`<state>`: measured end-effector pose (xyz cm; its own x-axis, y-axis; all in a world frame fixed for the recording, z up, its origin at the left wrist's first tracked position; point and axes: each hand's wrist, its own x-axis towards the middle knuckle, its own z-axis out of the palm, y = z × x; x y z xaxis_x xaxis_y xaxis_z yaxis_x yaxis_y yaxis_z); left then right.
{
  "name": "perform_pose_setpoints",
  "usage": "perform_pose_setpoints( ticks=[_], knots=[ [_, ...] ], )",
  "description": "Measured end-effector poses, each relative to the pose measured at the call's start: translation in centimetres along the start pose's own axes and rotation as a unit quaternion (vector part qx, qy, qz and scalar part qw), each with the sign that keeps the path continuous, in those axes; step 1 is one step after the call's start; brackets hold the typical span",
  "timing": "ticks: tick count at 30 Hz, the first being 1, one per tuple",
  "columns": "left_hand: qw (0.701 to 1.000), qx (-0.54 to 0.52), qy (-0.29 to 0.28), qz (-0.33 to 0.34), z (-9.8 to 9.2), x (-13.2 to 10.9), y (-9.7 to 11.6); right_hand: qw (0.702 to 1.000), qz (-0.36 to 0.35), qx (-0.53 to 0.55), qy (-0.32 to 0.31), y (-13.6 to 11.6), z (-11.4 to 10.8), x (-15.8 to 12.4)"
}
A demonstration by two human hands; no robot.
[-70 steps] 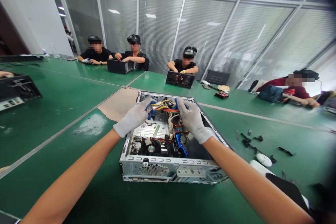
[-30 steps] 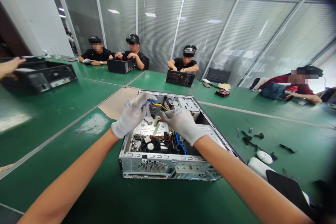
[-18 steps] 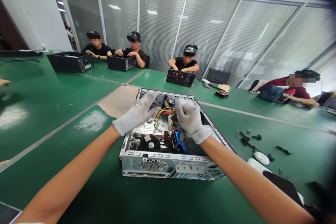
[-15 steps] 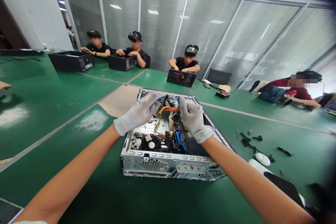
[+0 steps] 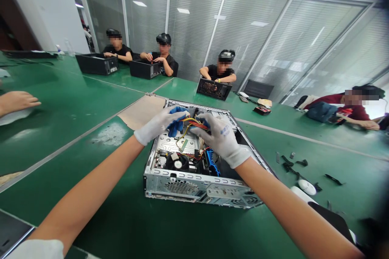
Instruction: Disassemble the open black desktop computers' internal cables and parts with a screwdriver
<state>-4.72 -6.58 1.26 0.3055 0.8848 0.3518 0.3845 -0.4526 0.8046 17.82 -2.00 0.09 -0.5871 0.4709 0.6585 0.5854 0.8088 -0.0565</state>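
An open computer case (image 5: 188, 188) lies flat on the green table, its inside facing up. Both hands wear white gloves with blue palms. Over the far left part of the case, my left hand (image 5: 165, 123) is closed on the end of a cable bundle, near a pale connector. My right hand (image 5: 220, 131) grips the same bundle of yellow, orange and red wires (image 5: 194, 123) from the right. Inside the case are a round black fan (image 5: 178, 164) and a blue finned part (image 5: 212, 162). The gloves hide the case's far interior in part.
Black strips and small metal bits (image 5: 288, 164) lie right of the case, near a white mouse (image 5: 307, 187). Brown cardboard (image 5: 142, 113) is behind on the left. Several people sit across the table with black cases (image 5: 146, 68). Another person's hand (image 5: 20, 102) shows far left.
The wire bundle is raised and bent between my hands. My left fingers have curled around its end, and my right hand has turned. At far left, the other person's hand reaches further in.
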Motion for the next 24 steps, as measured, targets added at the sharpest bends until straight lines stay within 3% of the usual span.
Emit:
perform_pose_setpoints(
  ticks=[3,8,11,15,19,22,24],
  knots=[
    [0.999,-0.044,0.009,-0.017,-0.1,-0.1,0.2,0.990,-0.051,-0.120,-0.051,-1.0,0.1,0.5],
    [0.999,-0.032,-0.011,0.003,-0.5,-0.5,-0.5,0.968,-0.044,-0.242,-0.053,-2.7,-0.4,0.8],
    [1.000,0.009,0.007,0.010,-0.5,-0.4,-0.7,0.966,-0.018,-0.247,-0.070,-3.1,-0.6,0.7],
    [1.000,-0.026,0.001,0.004,-0.1,0.3,-0.6,0.965,0.046,-0.236,-0.109,-2.9,-0.2,0.6],
    [0.998,-0.011,0.019,0.057,0.3,0.9,-0.8,0.961,0.084,-0.221,-0.141,-2.4,1.4,0.6],
    [0.989,0.100,0.027,0.104,0.6,0.9,-1.0,0.969,0.028,-0.181,-0.166,-0.8,1.5,0.1],
    [0.971,0.210,0.018,0.113,0.6,0.4,-0.9,0.976,-0.043,-0.095,-0.190,1.5,-0.1,-0.8]
  ],
)
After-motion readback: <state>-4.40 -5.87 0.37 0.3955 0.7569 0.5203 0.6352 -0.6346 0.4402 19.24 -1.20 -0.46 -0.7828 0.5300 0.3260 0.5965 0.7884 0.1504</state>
